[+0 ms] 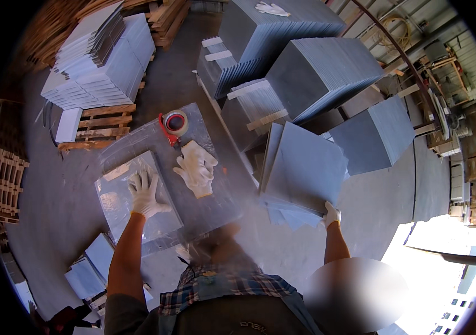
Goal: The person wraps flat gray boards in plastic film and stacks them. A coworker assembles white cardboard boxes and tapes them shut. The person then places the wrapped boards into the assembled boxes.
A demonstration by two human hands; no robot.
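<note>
The fingers of the left hand (146,194), covered by a white glove, are spread wide and laid flat on a plastic-wrapped pack (114,202). The lower right corner of a grey panel (308,162) is touched by the gloved right hand (332,215); whether its edge is pinched by those fingers cannot be told, as they are partly hidden. The panel is tilted to the right of the pack, with at least 1 other sheet overlapped by it.

The pack is supported by a plastic-covered board (218,204), on which white gloves (196,167) and a red tape dispenser (166,132) are also laid. Beyond the panel, grey panels are gathered in large stacks (319,70), with 1 white glove (272,9) left on the farthest. At the upper left, a white stack (95,78) is borne by a wooden pallet (104,121).
</note>
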